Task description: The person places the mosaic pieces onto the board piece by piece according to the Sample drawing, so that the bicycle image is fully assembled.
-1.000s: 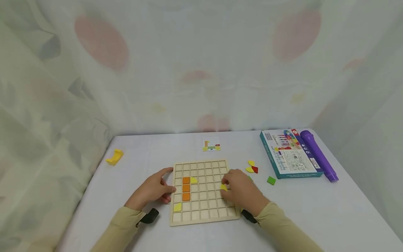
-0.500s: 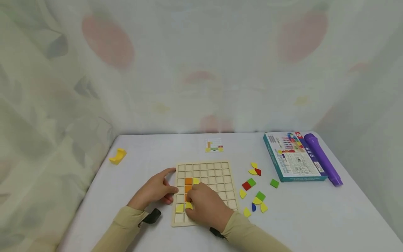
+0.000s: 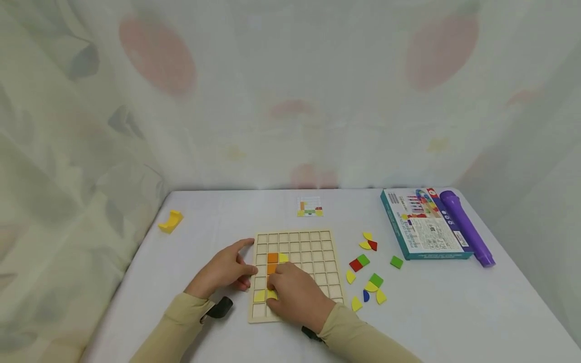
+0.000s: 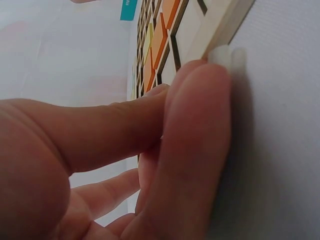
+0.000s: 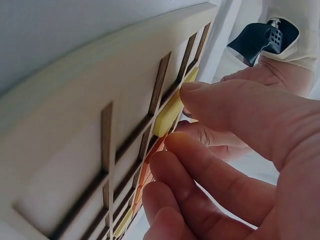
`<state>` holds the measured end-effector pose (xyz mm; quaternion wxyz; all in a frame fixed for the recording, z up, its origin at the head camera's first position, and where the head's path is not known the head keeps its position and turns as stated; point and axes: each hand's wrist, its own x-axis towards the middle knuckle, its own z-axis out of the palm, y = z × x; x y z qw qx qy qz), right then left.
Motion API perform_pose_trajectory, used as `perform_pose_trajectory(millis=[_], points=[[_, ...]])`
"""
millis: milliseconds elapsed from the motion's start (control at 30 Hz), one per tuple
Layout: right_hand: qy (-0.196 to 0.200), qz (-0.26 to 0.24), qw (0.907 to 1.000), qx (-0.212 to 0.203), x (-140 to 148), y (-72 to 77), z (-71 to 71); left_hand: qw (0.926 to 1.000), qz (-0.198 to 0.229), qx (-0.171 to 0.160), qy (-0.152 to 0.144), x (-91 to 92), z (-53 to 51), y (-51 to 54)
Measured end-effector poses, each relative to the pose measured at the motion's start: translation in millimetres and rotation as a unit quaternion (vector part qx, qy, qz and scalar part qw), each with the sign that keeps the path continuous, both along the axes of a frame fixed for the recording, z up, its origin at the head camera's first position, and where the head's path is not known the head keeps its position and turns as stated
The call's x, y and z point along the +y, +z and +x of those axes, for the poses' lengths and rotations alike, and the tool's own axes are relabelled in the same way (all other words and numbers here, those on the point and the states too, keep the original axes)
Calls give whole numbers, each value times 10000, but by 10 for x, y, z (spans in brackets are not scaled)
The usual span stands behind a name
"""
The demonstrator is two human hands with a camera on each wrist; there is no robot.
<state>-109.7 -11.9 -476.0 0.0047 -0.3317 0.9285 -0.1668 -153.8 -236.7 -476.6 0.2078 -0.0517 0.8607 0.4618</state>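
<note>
A wooden grid board (image 3: 310, 257) lies on the table. My left hand (image 3: 222, 275) holds its left edge, with the thumb over the frame and a fingertip against the side in the left wrist view. My right hand (image 3: 299, 295) pinches a yellow tile (image 5: 167, 117) between thumb and fingers over the second column, near the board's lower left. Beside it, another yellow tile (image 3: 259, 296) sits in the first column. Orange tiles (image 3: 272, 258) fill cells above, partly hidden by my right hand, and a yellow quarter-round tile (image 3: 283, 257) lies right of the top one.
Loose tiles, including a green square (image 3: 397, 261) and a blue piece (image 3: 366, 296), lie right of the board. A small pattern card (image 3: 310, 206) lies behind it. At the back right are a box (image 3: 426, 227) and purple tube (image 3: 467, 229); a yellow piece (image 3: 170, 222) lies far left.
My right hand has moved left across the board, carrying the yellow tile from the right side to the lower left, then stayed there. My left hand has kept its place at the edge.
</note>
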Motion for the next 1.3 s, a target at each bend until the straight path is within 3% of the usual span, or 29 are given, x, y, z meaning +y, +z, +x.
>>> perform_pose_trajectory(millis=[333,900,1067,1300], points=[[-90,77,9999,-57,43,17,-23,10000,-3,11,-49,44,-59,7],[6,145,9999,52,49,70,-3,10000,-57,-32,-37,8,-37,44],[-284,127,9995,-27,230,72,6,10000,-50,-41,-8,-7,-21,38],[-889,-27,9960,-112,724,37,44,10000,44,-43,8,10,1,22]])
